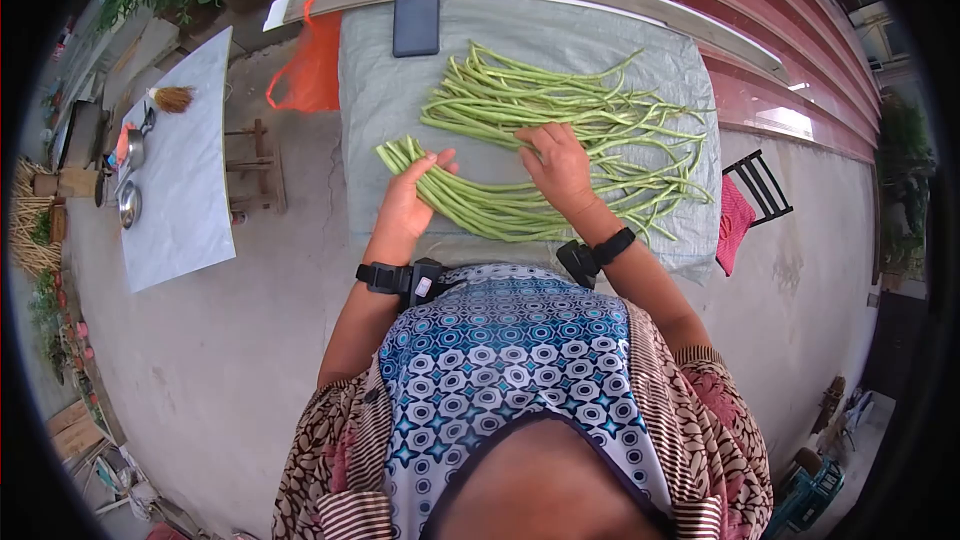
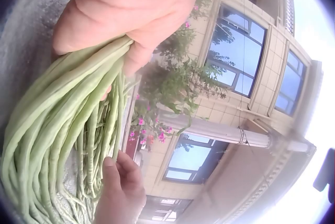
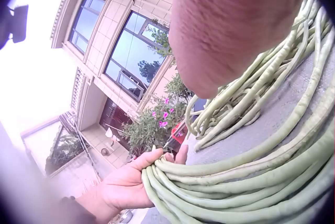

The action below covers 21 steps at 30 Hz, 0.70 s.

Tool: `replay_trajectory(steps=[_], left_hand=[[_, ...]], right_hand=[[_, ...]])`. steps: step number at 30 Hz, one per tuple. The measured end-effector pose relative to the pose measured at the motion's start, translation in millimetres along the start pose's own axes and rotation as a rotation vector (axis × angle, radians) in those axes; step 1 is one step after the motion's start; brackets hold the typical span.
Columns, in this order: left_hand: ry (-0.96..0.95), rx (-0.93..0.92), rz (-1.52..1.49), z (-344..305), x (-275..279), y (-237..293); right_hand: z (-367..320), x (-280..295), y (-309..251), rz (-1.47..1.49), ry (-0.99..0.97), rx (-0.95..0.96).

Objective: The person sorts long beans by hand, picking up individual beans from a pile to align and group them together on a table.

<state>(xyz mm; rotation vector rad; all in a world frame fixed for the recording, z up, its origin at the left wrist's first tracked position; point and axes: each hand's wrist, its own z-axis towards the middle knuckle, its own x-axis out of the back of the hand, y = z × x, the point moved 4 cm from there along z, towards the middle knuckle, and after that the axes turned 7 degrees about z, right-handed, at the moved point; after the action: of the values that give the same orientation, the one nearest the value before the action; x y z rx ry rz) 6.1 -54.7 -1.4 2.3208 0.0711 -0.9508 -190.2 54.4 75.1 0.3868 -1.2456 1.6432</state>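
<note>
A bundle of long green beans (image 1: 480, 202) curves across the near side of the grey-green sheet. My left hand (image 1: 408, 202) grips this bundle close to its cut ends, thumb over the top, and the beans fan out to the right. Behind it lies a second pile of long beans (image 1: 500, 90), its stems spreading rightward. At that pile's near edge is my right hand (image 1: 560, 168), with thumb and forefinger (image 2: 111, 174) pinched together on a bean. In the right wrist view, the back of the right hand (image 3: 235, 30) hides its own fingertips.
The grey-green sheet (image 1: 375, 110) covers the table. A dark phone (image 1: 416, 16) lies at its far left, and an orange plastic bag (image 1: 312, 65) hangs beside that corner. To the left stands a white-topped table (image 1: 190, 190) with metal bowls. A folding chair (image 1: 758, 186) stands right.
</note>
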Motion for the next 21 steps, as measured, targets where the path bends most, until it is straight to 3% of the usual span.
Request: replay_trajectory(steps=[9, 15, 18, 21], left_hand=[[-0.103, -0.013, -0.053, 2, -7, 2], [-0.044, 0.012, 0.000, 5, -1, -2], [-0.016, -0.034, -0.021, 5, 0, -3], [-0.060, -0.013, -0.044, 5, -1, -2]], right_hand=[[-22, -21, -11, 0.324, -0.355, -0.104], [-22, -23, -11, 0.359, -0.409, -0.149], [-9, -13, -11, 0.186, -0.133, 0.040], [8, -9, -4, -0.084, 0.000, 0.008]])
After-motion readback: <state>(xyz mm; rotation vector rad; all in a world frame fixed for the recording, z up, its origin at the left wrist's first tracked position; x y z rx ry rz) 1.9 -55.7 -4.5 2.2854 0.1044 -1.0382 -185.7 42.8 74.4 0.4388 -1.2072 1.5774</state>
